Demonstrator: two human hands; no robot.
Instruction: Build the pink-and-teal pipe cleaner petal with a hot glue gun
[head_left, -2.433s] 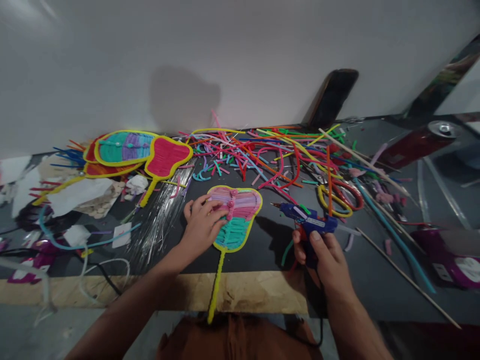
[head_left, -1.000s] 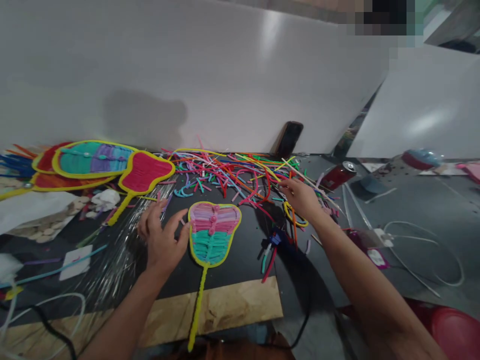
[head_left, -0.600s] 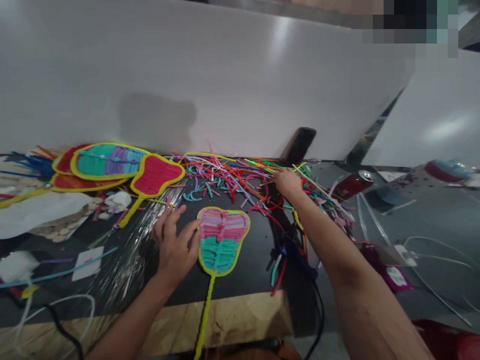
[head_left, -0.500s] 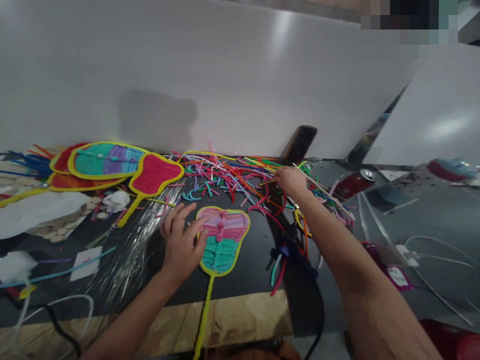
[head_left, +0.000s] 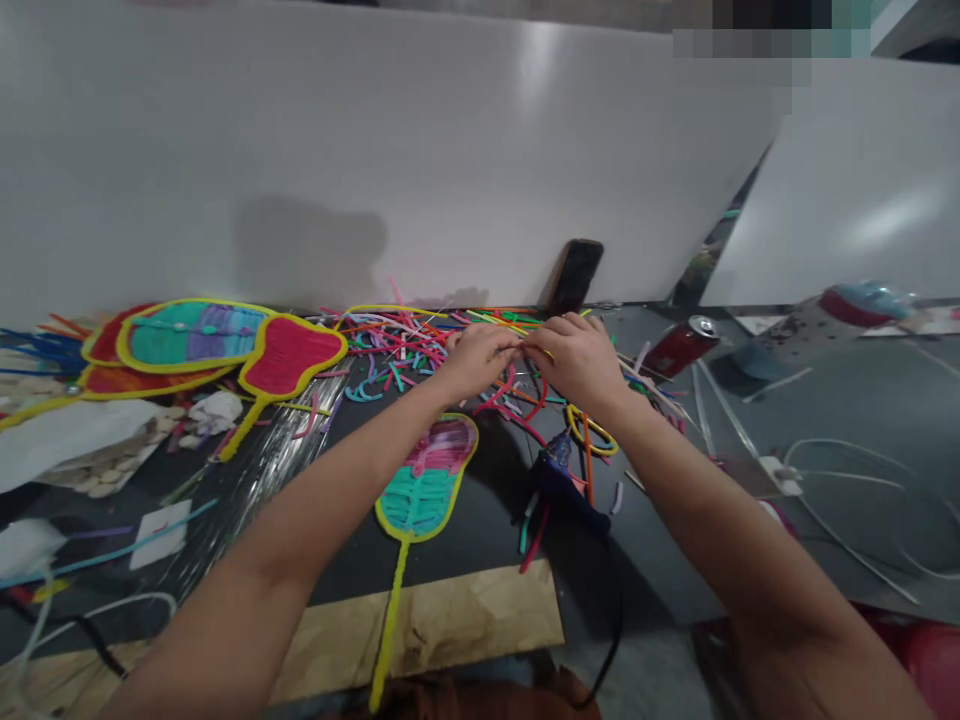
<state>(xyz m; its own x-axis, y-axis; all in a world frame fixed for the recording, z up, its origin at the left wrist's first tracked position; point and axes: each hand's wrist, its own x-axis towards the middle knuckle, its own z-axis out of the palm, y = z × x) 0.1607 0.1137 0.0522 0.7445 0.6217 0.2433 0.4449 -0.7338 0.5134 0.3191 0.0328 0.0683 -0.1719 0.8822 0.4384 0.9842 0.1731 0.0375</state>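
Note:
Both my hands meet over a heap of coloured pipe cleaner pieces (head_left: 375, 345) by the white wall. My left hand (head_left: 480, 358) and my right hand (head_left: 576, 358) are closed, fingertips pinched nearly together. Whatever lies between the fingertips is too small to make out. Under my left forearm lies a fan-shaped pipe cleaner piece (head_left: 420, 490), pink and teal with a yellow rim and a long yellow stem; my arm hides its upper left part. A dark blue glue gun (head_left: 562, 480) rests on the table to its right.
Finished-looking yellow-rimmed shapes (head_left: 195, 335) lie at the left beside silvery strands (head_left: 262, 480). A phone (head_left: 574, 275) leans on the wall. At the right stand a red can (head_left: 681, 345) and white cables (head_left: 840, 475). A wooden board (head_left: 450, 625) lines the front edge.
My left hand has left the pink and teal piece and moved up and right to meet my right hand at the heap. The view has shifted slightly.

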